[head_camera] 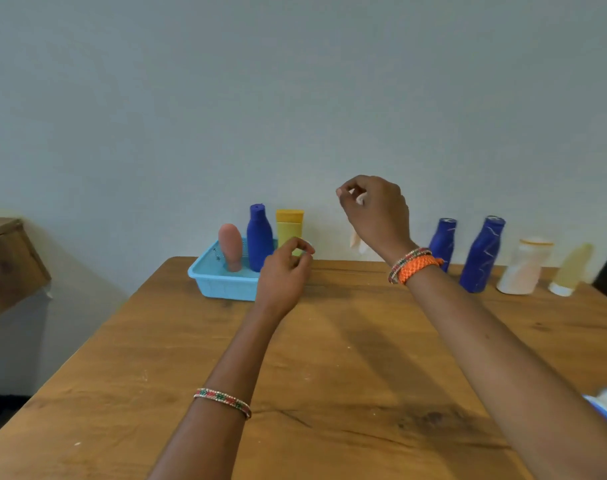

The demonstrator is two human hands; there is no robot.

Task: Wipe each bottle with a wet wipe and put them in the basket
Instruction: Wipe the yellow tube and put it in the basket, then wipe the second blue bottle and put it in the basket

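Three bottles stand in the basket (214,279) left of centre, four wait at right on the table (329,358); the right hand (374,213) pinches a wet wipe (357,241), the left hand (286,271) curls, seemingly holding nothing.

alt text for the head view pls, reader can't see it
Over a wooden table, the right hand pinches a white wet wipe while the left hand hovers with fingers curled near a light blue basket holding a pink bottle, a blue bottle and a yellow tube. Four more bottles stand along the wall to the right.
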